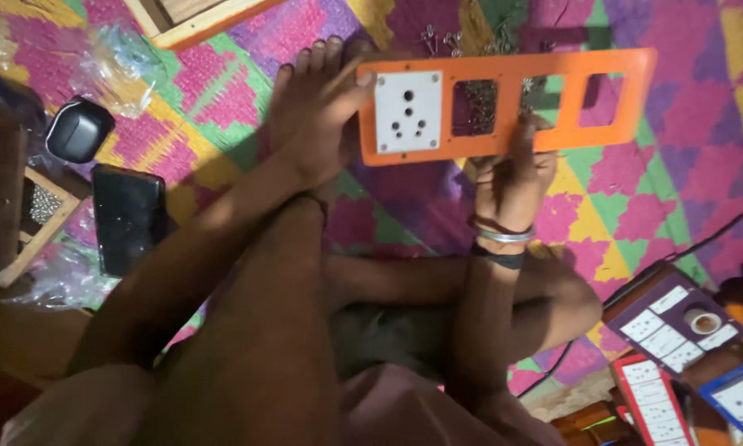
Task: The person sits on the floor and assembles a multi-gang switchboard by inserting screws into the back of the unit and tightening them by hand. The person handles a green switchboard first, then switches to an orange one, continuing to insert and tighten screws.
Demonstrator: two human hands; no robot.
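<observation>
Surface under me is a patchwork quilt (636, 198), pink, purple, yellow and green, spread flat. Landmark: black flat case (128, 216) lying on it. Just above the case, a small black rounded box (80, 130). Above and right of that, crumpled clear plastic bags (122, 62). Left of the case, a wooden tray (37, 223) of small metal parts. Far right of the case, near the quilt's top, loose screws (454, 40).

A home floor used as a small assembly workspace: a bright patchwork quilt (627, 206) covers the floor, with loose screws (470, 41), wooden trays (33, 223), plastic bags (115, 58) and boxed switch plates (677, 330) scattered around a seated person.
</observation>
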